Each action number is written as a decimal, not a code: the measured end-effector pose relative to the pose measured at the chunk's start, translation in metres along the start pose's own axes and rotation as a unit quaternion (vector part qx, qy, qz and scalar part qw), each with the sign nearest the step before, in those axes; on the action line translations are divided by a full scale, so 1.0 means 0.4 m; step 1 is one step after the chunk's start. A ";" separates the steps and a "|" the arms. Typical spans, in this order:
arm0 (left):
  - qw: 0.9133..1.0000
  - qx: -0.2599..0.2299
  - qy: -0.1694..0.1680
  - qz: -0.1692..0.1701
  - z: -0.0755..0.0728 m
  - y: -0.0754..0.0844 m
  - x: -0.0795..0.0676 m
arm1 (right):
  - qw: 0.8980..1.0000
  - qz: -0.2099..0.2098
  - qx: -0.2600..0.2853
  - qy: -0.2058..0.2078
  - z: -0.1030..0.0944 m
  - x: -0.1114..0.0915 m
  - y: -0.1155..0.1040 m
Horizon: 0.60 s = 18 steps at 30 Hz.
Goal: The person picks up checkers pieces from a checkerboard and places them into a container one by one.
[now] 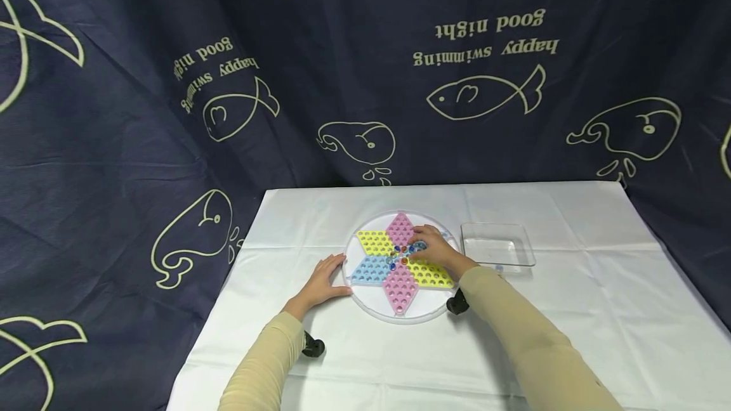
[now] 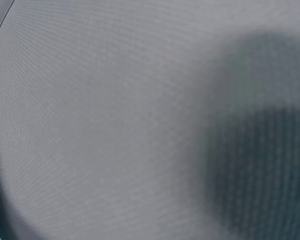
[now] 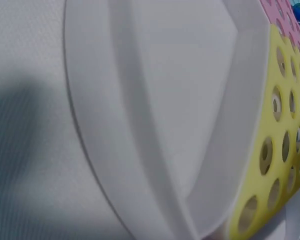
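A round white Chinese checkers board (image 1: 371,303) lies on the table, its star in pink, yellow and blue sections. Several glass marbles (image 1: 393,266) are gathered around the star's centre. My right hand (image 1: 432,247) reaches over the board's right side, its thumb and fingers apart around some blue marbles (image 1: 419,245). At the board's left edge, my left hand (image 1: 323,281) has its thumb and fingertips at the rim. Close up in the right wrist view are the white rim (image 3: 102,115) and a yellow holed section (image 3: 277,135). Blurred pale cloth fills the left wrist view.
A clear plastic box (image 1: 528,252) stands right of the board, with a small bluish spot by its front side. White cloth (image 1: 594,309) covers the table. Behind and to the left hangs a dark blue curtain (image 1: 354,68) with fish drawings.
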<state>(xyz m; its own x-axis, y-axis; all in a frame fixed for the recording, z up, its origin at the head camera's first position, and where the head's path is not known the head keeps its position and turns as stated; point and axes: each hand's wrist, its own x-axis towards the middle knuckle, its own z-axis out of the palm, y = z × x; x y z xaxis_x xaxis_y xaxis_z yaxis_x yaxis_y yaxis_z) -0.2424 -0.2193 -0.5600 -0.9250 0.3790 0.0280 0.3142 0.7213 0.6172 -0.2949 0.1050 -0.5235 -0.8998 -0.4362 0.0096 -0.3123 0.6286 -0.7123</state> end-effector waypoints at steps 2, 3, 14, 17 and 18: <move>1.000 0.002 0.000 0.001 0.000 0.002 0.000 | 1.000 0.007 -0.005 0.004 0.002 0.000 0.001; 1.000 0.001 -0.001 0.000 0.000 0.003 0.000 | 1.000 0.009 -0.010 0.006 0.003 0.000 0.001; 1.000 0.002 -0.005 -0.006 -0.002 0.013 -0.003 | 1.000 0.012 -0.013 0.020 0.013 0.005 0.012; 1.000 0.005 -0.004 -0.008 -0.002 0.010 -0.002 | 1.000 0.011 -0.011 0.022 0.013 0.004 0.014; 1.000 0.005 -0.003 -0.008 -0.002 0.009 -0.001 | 1.000 0.010 -0.013 0.023 0.013 0.004 0.015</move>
<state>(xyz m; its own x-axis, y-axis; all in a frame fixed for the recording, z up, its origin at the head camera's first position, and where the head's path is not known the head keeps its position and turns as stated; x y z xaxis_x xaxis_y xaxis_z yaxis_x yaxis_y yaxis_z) -0.2410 -0.2174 -0.5572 -0.9283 0.3715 0.0136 0.3023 0.7332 0.6091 -0.2966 0.1045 -0.5314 -0.9186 -0.3942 0.0278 -0.3015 0.6534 -0.6944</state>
